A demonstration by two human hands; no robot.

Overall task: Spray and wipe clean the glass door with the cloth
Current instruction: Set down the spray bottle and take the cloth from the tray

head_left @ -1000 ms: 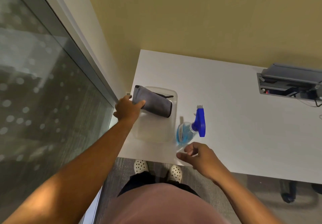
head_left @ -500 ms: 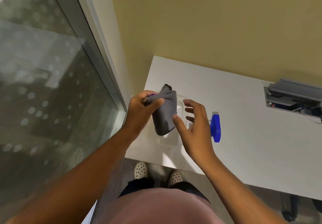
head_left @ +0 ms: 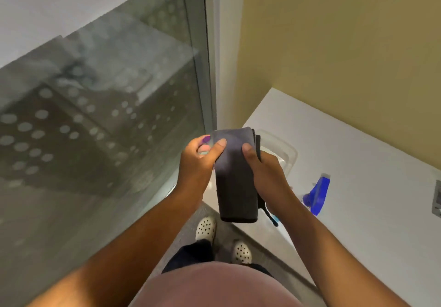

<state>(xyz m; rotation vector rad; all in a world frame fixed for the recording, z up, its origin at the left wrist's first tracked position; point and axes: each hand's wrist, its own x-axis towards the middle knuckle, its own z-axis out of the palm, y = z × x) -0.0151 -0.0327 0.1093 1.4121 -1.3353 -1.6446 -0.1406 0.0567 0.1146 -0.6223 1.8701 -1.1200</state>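
Between our fingers hangs the folded grey cloth (head_left: 236, 182), left hand (head_left: 199, 161) pinching its top corner, right hand (head_left: 267, 175) clamped on its right edge. Beyond the right fingers sits the white table (head_left: 358, 163) with a clear tray (head_left: 284, 149) and blue spray bottle (head_left: 318, 194); left of them, the dotted glass door (head_left: 100, 106).

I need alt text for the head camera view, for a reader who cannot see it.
Both hands, left hand and right hand, hold a folded grey cloth beside a glass door. A blue spray bottle and a clear plastic tray sit on the white table.
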